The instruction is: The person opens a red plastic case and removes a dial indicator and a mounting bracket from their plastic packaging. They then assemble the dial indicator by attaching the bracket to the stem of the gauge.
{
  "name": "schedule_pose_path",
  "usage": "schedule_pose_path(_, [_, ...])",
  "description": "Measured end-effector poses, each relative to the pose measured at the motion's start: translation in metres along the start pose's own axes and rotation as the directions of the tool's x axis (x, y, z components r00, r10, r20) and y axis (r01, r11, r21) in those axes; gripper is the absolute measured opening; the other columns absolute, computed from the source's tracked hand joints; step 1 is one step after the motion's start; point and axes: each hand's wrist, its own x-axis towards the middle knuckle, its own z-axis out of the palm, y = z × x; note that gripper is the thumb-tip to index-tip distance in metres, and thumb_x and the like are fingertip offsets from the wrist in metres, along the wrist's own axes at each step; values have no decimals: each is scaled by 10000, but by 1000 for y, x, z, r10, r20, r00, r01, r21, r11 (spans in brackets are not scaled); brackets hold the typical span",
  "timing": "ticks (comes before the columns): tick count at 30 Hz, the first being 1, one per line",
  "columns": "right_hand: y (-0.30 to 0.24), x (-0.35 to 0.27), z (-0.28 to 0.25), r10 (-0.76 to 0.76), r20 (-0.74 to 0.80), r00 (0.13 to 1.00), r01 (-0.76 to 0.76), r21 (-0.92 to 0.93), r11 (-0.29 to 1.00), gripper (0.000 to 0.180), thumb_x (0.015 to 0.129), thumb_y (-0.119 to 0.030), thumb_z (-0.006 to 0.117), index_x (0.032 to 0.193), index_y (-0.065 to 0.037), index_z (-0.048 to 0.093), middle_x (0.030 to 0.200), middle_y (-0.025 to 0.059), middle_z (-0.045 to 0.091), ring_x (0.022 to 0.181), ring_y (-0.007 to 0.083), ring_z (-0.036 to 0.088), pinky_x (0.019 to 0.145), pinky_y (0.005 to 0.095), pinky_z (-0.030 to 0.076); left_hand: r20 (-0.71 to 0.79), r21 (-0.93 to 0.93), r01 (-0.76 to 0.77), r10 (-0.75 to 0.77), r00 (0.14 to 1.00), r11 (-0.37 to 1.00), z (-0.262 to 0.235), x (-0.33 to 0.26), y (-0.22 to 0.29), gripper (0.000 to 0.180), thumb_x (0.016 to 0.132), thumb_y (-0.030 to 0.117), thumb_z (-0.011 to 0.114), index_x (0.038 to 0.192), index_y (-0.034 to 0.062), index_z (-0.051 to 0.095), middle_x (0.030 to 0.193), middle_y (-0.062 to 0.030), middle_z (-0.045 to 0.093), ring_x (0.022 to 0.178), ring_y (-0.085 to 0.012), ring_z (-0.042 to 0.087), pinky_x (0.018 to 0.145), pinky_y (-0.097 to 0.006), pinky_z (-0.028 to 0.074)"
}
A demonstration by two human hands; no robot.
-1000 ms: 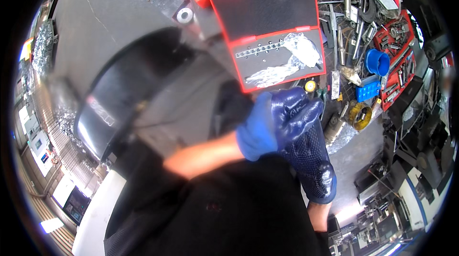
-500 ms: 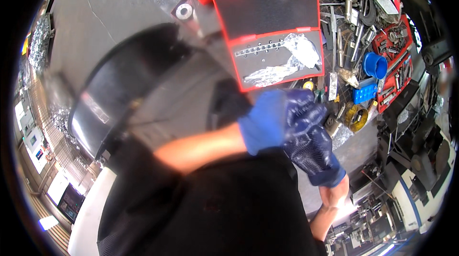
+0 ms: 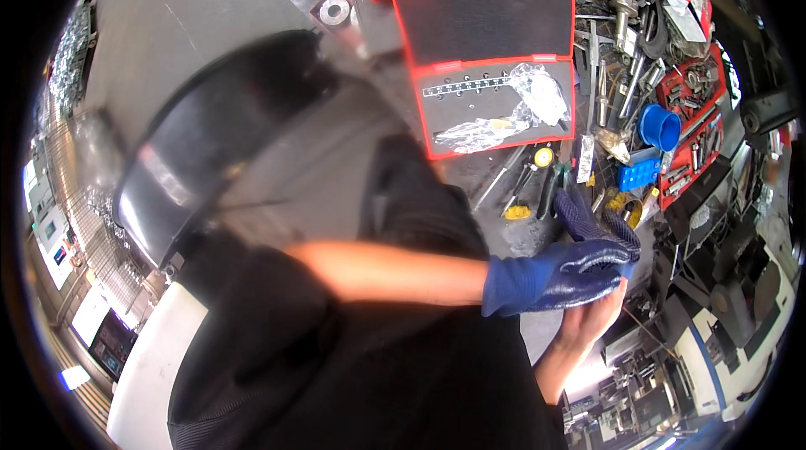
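My left hand [image 3: 562, 276], in a blue knit glove with a shiny dark palm, reaches across to the right. Its fingers are closed on the cuff of the matching work glove [image 3: 592, 219] on my right hand. My right hand [image 3: 593, 321] shows a bare wrist and heel below that glove, which sits only partway on. The right fingers are hidden inside the glove and behind my left hand. Beyond the hands lies an open red case [image 3: 495, 18] with dark foam, a marked strip [image 3: 466, 86] and crumpled clear plastic bags [image 3: 537, 96].
A black face shield [image 3: 227, 139] fills the left side of the view. To the right are a blue ring-shaped part [image 3: 660, 127], a blue holder [image 3: 640, 171], a red tool tray [image 3: 695, 148] and crowded metal tools. A dial gauge [image 3: 544, 157] lies below the red case.
Both hands have moved right, away from the red case. The right glove has slid up toward the fingers, baring the wrist and heel. Tools below the case have come into sight.
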Motion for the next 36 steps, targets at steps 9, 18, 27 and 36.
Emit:
schedule_pose_path(9, [-25,59,-43,-331,-148,932,338,21,941,432,952,-12,484,1366,110,496,1231,230,654,1092,301,666,1007,415,546,-79,-260,112,-137,987,959,-16,-5,12,421,991,51,651,1398,-4,553,1361,-97,633,1256,-158,569,1072,-323,463])
schedule_pose_path(18, [10,15,32,-305,90,948,317,-173,932,291,1014,-47,506,1272,65,578,1198,172,667,1035,230,677,937,354,547,-158,144,-79,102,982,986,-1,12,6,431,989,111,664,1393,19,547,1282,-111,651,1205,-130,573,1058,-318,457])
schedule_pose_path(27, [-13,27,28,-533,-119,838,451,-399,798,240,1015,-69,520,1183,76,610,1081,151,701,926,226,697,890,360,573,91,-127,-51,63,994,991,4,14,23,446,995,89,640,1416,4,521,1325,-123,628,1223,-154,570,1057,-332,455])
schedule_pose_path(36, [2,24,34,-474,-33,880,443,-307,842,380,1063,-146,458,1370,61,542,1263,160,628,1111,247,630,1006,398,506,-89,14,27,-25,996,1000,-6,9,41,374,986,46,626,1357,34,585,1293,-134,649,1217,-214,605,1040,-371,471])
